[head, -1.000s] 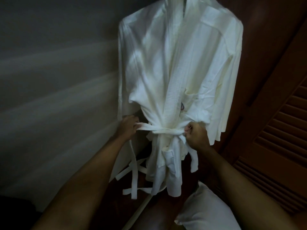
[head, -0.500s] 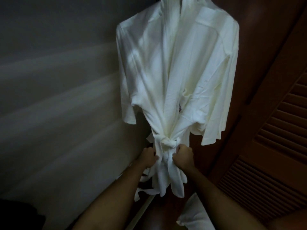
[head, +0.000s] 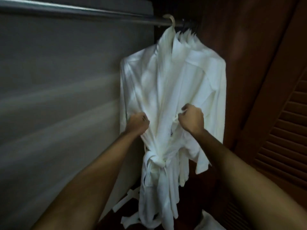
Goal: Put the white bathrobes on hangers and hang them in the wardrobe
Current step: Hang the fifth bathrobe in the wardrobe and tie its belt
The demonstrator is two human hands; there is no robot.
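One white bathrobe [head: 167, 90] hangs front and centre in the wardrobe, on one hanger [head: 171, 20] hooked over the single rail [head: 83, 9], its belt [head: 157, 159] knotted at the waist. Two hands: left hand [head: 137, 122] and right hand [head: 191, 119], fingers curled, each gripping a front panel above the knot.

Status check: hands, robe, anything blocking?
Left hand and right hand each grip the bathrobe front above the tied belt. Bathrobe on hanger, hooked over rail. Nothing blocking.
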